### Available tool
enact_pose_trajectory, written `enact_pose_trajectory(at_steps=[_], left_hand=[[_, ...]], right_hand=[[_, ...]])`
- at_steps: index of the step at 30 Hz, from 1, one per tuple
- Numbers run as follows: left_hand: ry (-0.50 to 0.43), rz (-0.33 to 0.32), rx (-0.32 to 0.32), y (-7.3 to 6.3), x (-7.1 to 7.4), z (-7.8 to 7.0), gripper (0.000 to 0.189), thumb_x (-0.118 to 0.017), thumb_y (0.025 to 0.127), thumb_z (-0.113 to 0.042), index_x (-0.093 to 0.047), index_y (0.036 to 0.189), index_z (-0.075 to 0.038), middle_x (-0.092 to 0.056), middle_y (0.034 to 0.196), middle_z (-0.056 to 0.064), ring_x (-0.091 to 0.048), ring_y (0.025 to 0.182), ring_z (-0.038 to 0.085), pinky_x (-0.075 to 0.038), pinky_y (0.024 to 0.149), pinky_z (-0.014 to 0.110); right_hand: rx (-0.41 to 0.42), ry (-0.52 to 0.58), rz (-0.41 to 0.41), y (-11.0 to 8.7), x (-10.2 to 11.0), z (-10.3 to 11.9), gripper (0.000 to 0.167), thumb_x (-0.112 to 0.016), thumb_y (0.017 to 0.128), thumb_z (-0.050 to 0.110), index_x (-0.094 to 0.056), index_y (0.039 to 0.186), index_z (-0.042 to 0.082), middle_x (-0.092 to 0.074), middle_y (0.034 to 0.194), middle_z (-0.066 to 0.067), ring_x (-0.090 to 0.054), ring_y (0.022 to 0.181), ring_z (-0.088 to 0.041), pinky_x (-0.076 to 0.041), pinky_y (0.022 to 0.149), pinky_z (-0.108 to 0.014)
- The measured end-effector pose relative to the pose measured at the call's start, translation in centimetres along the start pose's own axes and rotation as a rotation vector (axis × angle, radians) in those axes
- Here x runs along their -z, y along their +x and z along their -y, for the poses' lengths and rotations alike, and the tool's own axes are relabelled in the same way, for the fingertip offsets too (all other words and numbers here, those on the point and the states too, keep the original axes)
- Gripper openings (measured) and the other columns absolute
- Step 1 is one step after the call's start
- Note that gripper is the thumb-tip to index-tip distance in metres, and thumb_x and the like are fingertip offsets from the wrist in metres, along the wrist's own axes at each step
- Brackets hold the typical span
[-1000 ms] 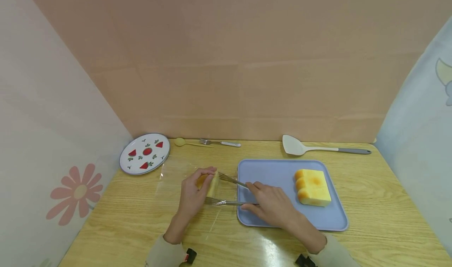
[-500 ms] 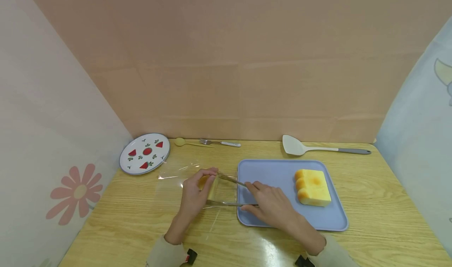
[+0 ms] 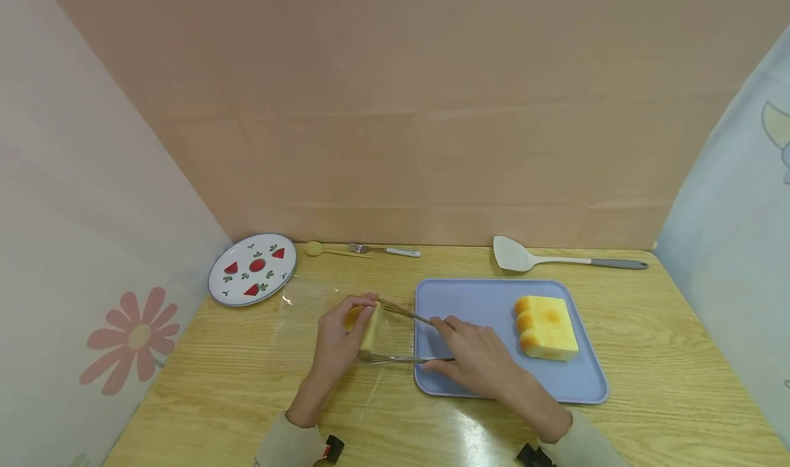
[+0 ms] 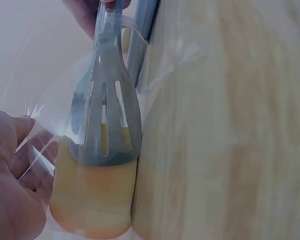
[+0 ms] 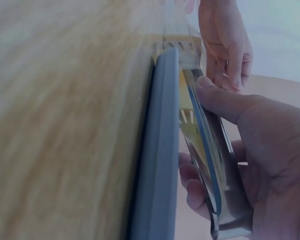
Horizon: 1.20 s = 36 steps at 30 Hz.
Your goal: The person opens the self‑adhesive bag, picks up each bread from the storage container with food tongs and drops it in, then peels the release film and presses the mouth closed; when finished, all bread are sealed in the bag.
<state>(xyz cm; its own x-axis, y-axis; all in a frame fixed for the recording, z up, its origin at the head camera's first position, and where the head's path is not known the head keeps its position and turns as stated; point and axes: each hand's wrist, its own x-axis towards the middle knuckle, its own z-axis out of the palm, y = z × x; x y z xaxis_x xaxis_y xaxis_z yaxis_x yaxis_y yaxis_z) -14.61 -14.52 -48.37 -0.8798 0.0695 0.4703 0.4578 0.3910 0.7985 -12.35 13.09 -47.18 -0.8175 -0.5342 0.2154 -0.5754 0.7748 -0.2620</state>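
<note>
My left hand [image 3: 336, 337] pinches the film of a clear plastic bag [image 3: 299, 326] between thumb and fingers. A slice of bread [image 4: 92, 192], yellow with a browned edge, lies within the film beside that hand. In the head view the fingers hide part of it. My right hand [image 3: 478, 357] grips metal tongs [image 3: 401, 359], thumb on one arm and fingers around the other. Their slotted heads [image 4: 120, 154] lie at either side of the bread, inside the film. A thicker piece of bread [image 3: 549, 326] sits on the blue tray [image 3: 465, 302].
The tray's left rim lies close beside the bag, under my right hand. Along the back wall are a white plate [image 3: 241, 285] with watermelon prints, a yellow spoon [image 3: 315, 248], a small fork [image 3: 398, 251] and a white spatula [image 3: 515, 254] with a grey handle.
The heads of the tongs have spread slightly farther apart and shifted a little left along the bread. Reflections on the film have changed. Both hands stay in nearly the same place.
</note>
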Motion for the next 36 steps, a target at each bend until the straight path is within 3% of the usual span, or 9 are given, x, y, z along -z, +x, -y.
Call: enact_pose_trajectory(at_steps=[5,15,20,24,27,33,36], left_hand=[[0.015,0.011,0.018,-0.08,0.12,0.06,0.008,-0.074,0.106,-0.008,-0.078,0.107,-0.001,-0.082,0.125,0.009,-0.077,0.123,0.035,-0.053,0.114,0.06],[0.001,0.02,-0.019,-0.1,0.05,-0.07,0.007,-0.074,0.107,-0.006,-0.078,0.107,-0.001,-0.082,0.126,0.008,-0.076,0.124,0.035,-0.053,0.114,0.062],[0.008,0.03,-0.07,-0.14,-0.08,-0.63,0.006,-0.073,0.106,-0.004,-0.078,0.108,-0.001,-0.082,0.126,0.007,-0.077,0.123,0.034,-0.052,0.113,0.065],[0.017,0.02,-0.06,-0.1,-0.04,-0.6,0.009,-0.073,0.107,-0.006,-0.077,0.108,0.001,-0.082,0.125,0.009,-0.078,0.122,0.034,-0.053,0.113,0.064],[0.003,0.016,-0.042,-0.05,0.0,-0.39,0.007,-0.074,0.106,-0.005,-0.078,0.107,0.001,-0.082,0.124,0.011,-0.078,0.12,0.034,-0.055,0.112,0.058],[-0.035,0.01,-0.02,0.04,0.11,-0.37,0.006,-0.073,0.107,-0.007,-0.077,0.107,-0.002,-0.083,0.122,0.008,-0.079,0.119,0.032,-0.059,0.107,0.032],[-0.046,0.021,-0.008,0.03,0.19,-0.58,0.007,-0.073,0.107,-0.009,-0.077,0.108,-0.003,-0.083,0.121,0.005,-0.078,0.119,0.03,-0.058,0.109,0.029]], right_hand=[[0.023,0.033,0.021,0.04,0.26,-0.29,0.069,-0.084,0.096,0.055,-0.073,0.136,0.001,-0.077,0.109,-0.004,-0.069,0.077,-0.015,-0.052,0.056,-0.03],[0.112,-0.005,-0.082,-0.02,-0.18,-0.67,0.064,-0.086,0.096,0.049,-0.073,0.139,0.003,-0.076,0.107,-0.002,-0.07,0.077,-0.014,-0.054,0.056,-0.028],[0.091,0.005,-0.05,-0.03,-0.15,-0.5,0.064,-0.082,0.099,0.052,-0.073,0.138,0.001,-0.076,0.105,-0.002,-0.069,0.077,-0.014,-0.055,0.058,-0.031],[0.074,0.01,-0.019,0.0,-0.2,-0.38,0.065,-0.078,0.101,0.053,-0.072,0.137,0.0,-0.075,0.104,-0.003,-0.068,0.076,-0.014,-0.056,0.059,-0.033],[0.083,-0.006,-0.038,0.0,-0.39,-0.33,0.066,-0.08,0.1,0.052,-0.071,0.138,0.0,-0.075,0.105,-0.003,-0.067,0.076,-0.014,-0.056,0.058,-0.032],[0.101,-0.023,-0.126,0.24,-0.64,-0.27,0.069,-0.087,0.094,0.051,-0.071,0.14,0.003,-0.073,0.104,-0.001,-0.061,0.071,-0.008,-0.049,0.053,-0.023],[0.102,-0.014,-0.133,0.36,-0.67,-0.2,0.069,-0.089,0.092,0.05,-0.072,0.139,0.003,-0.072,0.101,0.001,-0.059,0.07,-0.007,-0.047,0.053,-0.022]])
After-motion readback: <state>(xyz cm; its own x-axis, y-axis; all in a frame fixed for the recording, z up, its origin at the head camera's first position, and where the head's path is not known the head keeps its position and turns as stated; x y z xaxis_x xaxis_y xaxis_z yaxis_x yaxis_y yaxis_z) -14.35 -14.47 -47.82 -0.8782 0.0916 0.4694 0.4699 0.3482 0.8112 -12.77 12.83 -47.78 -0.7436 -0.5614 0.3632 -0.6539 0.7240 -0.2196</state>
